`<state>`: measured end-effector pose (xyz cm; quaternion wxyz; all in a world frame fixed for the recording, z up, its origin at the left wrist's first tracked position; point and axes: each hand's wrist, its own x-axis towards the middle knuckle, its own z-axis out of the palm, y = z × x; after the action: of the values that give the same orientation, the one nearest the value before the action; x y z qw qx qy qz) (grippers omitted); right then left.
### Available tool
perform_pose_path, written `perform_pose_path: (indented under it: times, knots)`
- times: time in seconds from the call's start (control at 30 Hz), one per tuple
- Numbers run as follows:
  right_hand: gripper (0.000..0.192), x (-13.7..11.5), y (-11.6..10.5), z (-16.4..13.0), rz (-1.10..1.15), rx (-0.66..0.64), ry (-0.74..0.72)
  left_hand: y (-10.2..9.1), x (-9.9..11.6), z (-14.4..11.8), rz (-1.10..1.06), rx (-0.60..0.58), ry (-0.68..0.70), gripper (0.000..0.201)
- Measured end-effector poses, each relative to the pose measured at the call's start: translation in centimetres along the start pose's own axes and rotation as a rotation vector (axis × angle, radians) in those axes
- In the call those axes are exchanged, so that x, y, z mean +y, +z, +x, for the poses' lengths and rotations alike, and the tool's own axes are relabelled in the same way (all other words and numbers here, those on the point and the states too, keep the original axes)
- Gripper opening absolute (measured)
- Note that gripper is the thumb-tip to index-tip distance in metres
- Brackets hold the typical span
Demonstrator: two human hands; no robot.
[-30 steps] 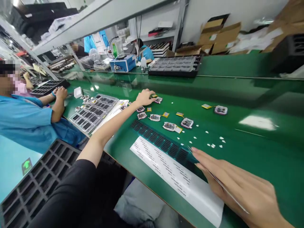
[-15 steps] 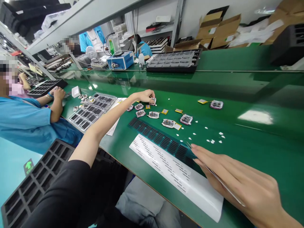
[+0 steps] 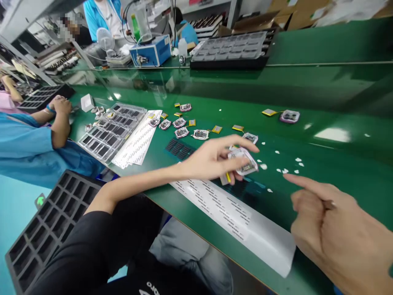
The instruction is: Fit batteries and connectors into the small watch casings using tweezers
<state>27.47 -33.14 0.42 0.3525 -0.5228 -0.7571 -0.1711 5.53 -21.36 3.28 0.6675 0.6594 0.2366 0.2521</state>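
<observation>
module [image 3: 244,160] | pinched in left hand [image 3: 211,159] grip above the green table [image 3: 337,90], tilted, long axis toward lower right | right hand [image 3: 334,229] grip curled shut, forefinger out, holding a thin tool | clear tray [image 3: 112,131] at left: dark parts in rows

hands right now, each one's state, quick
left hand: closed on a small pink-edged module
right hand: loosely curled, forefinger out, gripping a thin tool

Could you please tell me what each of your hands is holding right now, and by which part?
The left hand pinches a small square module by its near edge. The right hand is loosely curled, forefinger extended; whether it holds anything cannot be told.
</observation>
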Motion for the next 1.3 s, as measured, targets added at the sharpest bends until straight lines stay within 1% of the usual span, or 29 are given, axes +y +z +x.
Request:
perform_pose_path:
  times: [0.03, 0.1, 0.13, 0.17, 0.23, 0.3, 0.4, 0.53, 0.63, 0.7, 0.77, 0.83, 0.97, 1.03, 1.1, 1.2, 1.23, 1.3]
  knots:
    - [0.047, -0.3, -0.2, 0.1, -0.019, -0.007, 0.009, 1.2, -0.3, -0.8, -0.018, -0.013, 0.0, 0.024]
    - [0.034, -1.2, -0.6, 0.3, -0.023, -0.06, 0.012, 2.8, -0.8, -2.0, -0.026, -0.026, -0.035, 0.02]
    - [0.028, -1.7, -0.8, 0.5, 0.001, -0.103, 0.015, 3.2, -1.0, -2.4, -0.035, -0.029, -0.053, 0.018]
    - [0.022, -2.2, -0.9, 0.6, 0.035, -0.12, 0.02, 3.6, -1.1, -2.6, -0.045, -0.029, -0.066, 0.017]
    - [0.02, -2.8, -1.0, 0.7, 0.092, -0.125, 0.035, 3.9, -1.2, -3.1, -0.027, -0.012, -0.056, 0.019]
    - [0.029, -3.0, -1.0, 0.7, 0.107, -0.133, 0.035, 3.9, -1.1, -3.6, 0.049, 0.019, -0.009, 0.022]
    - [0.047, -2.5, -0.9, 0.3, 0.098, -0.213, -0.01, 3.8, -0.9, -4.2, 0.133, 0.044, 0.046, 0.022]
    - [0.066, -1.6, -0.5, -0.2, 0.099, -0.214, -0.109, 3.9, -1.3, -4.4, 0.045, 0.047, 0.009, 0.022]
    - [0.079, -1.8, -0.4, -0.1, 0.083, -0.199, -0.113, 4.1, -2.0, -4.4, -0.034, 0.051, -0.021, 0.024]
    - [0.083, -2.1, -0.6, 0.0, 0.101, -0.203, -0.121, 4.3, -2.3, -4.4, -0.01, 0.068, -0.033, 0.025]
    - [0.081, -2.3, -0.8, 0.1, 0.127, -0.234, -0.134, 4.3, -2.4, -4.5, 0.039, 0.091, -0.032, 0.025]
    - [0.075, -2.1, -0.9, -0.1, 0.14, -0.256, -0.158, 4.4, -2.3, -4.5, 0.088, 0.101, -0.022, 0.023]
    - [0.06, -1.5, -0.6, -0.9, 0.144, -0.223, -0.185, 4.3, -1.8, -4.6, 0.18, 0.09, -0.017, 0.022]
    - [0.053, -1.4, -0.6, -1.1, 0.143, -0.284, -0.18, 4.2, -1.8, -4.6, 0.235, 0.081, -0.005, 0.023]
    - [0.041, -1.4, -0.6, -1.1, 0.124, -0.303, -0.194, 4.1, -1.9, -4.4, 0.28, 0.06, 0.014, 0.025]
    - [0.026, -1.1, -1.0, -2.1, 0.08, -0.29, -0.12, 3.8, -2.3, -4.1, 0.263, 0.047, 0.001, 0.026]
    - [0.025, -0.9, -1.2, -2.8, 0.073, -0.283, -0.075, 3.7, -2.5, -4.0, 0.228, 0.048, -0.017, 0.027]
    - [0.029, -0.4, -1.7, -4.5, 0.071, -0.274, -0.001, 3.6, -2.7, -3.8, 0.149, 0.059, -0.055, 0.03]
